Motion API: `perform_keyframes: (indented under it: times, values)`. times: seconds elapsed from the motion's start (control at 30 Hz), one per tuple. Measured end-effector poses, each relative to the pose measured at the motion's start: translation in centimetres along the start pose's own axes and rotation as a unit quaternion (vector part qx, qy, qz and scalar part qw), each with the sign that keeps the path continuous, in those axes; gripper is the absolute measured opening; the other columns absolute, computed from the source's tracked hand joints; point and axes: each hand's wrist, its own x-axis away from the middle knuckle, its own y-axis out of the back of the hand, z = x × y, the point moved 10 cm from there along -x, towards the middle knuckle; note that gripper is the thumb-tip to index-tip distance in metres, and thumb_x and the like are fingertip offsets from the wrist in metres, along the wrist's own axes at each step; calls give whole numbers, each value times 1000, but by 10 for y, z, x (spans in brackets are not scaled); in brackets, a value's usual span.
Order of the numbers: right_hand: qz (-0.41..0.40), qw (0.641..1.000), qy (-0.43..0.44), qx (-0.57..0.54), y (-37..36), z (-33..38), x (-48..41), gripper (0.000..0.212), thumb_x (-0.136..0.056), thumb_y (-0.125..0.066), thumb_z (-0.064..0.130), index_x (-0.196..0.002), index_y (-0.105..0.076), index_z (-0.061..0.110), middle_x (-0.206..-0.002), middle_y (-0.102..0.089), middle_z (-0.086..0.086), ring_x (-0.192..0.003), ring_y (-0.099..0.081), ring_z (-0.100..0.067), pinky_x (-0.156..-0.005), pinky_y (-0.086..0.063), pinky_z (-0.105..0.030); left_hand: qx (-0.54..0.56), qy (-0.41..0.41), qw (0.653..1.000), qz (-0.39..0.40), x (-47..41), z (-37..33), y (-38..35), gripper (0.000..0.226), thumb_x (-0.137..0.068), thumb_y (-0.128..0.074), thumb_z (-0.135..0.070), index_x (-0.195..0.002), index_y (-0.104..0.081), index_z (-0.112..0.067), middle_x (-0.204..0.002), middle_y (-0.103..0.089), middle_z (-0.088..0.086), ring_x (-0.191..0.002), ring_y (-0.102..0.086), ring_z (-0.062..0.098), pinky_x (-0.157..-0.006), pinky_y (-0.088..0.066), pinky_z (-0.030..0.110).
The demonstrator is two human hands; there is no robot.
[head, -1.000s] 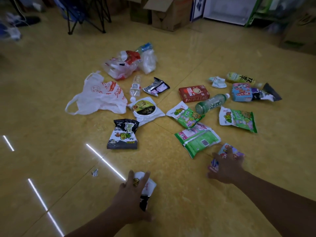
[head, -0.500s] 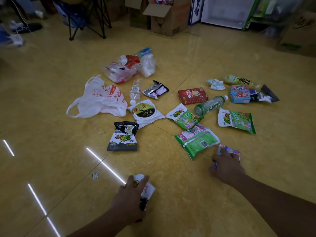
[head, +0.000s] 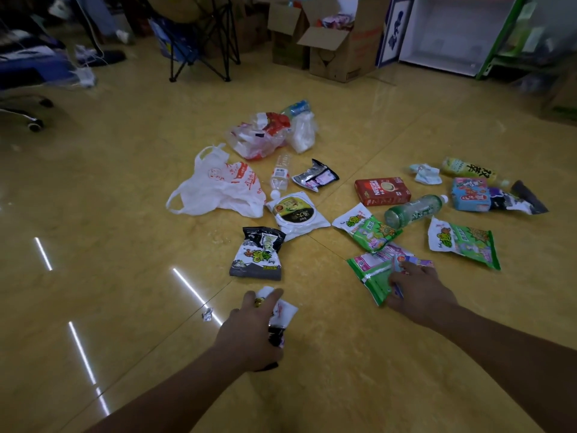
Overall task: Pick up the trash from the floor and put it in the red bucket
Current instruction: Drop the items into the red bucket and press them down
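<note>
Head view: left hand (head: pixel 249 334) clenched round crumpled white-and-black wrapper (head: pixel 282 314), just below black snack bag (head: pixel 257 253). Right hand (head: pixel 418 287) clutching purple packet (head: pixel 415 263), since shifted onto green snack bag (head: pixel 370 273), right of black bag.

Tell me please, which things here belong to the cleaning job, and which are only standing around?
Job: white plastic bag, red box, green bottle, black snack bag, wrapper in left hand, packets under right hand.

Not job: cardboard boxes, folding chair.
</note>
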Motion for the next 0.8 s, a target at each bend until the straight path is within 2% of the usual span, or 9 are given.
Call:
perform_keyframes:
  times: [0.17,0.3,0.43,0.67,0.8]
  values:
    - [-7,998,62,10,22,50,-10,49,-84,-55,53,-130,-52,34,-156,-26,-4,-139,-22,-37,-106,-37,-48,11,11,1000,-25,5,13,28,99,-62,-64,-52,-145,-12,-48,-139,-30,1,-109,-57,27,-85,-52,41]
    - [-18,993,115,14,38,91,-13,45,-83,-55,54,-123,-55,34,-151,-32,-5,-135,-28,-36,-105,-36,-47,25,16,999,-40,10,23,51,102,-59,-63,-51,-145,-9,-51,-146,-27,3,-109,-58,29,-84,-54,41]
    - [-16,990,141,21,50,126,-9,42,-82,-55,54,-120,-55,35,-149,-34,-2,-133,-28,-32,-98,-43,-49,14,25,998,-56,20,31,71,104,-62,-69,-47,-145,-8,-52,-145,-26,3,-109,-57,30,-83,-54,40]
    - [-10,981,191,37,65,180,-1,42,-85,-54,51,-123,-53,34,-151,-32,-5,-136,-26,-36,-104,-35,-45,11,48,996,-70,41,50,93,105,-64,-71,-44,-145,-5,-53,-143,-25,2,-111,-54,30,-83,-54,41]
    - [-7,975,221,16,74,212,7,41,-87,-55,49,-125,-53,35,-151,-31,-4,-138,-25,-36,-105,-36,-46,16,56,995,-87,56,62,110,105,-65,-71,-44,-144,-4,-55,-145,-25,1,-115,-53,28,-84,-54,40]
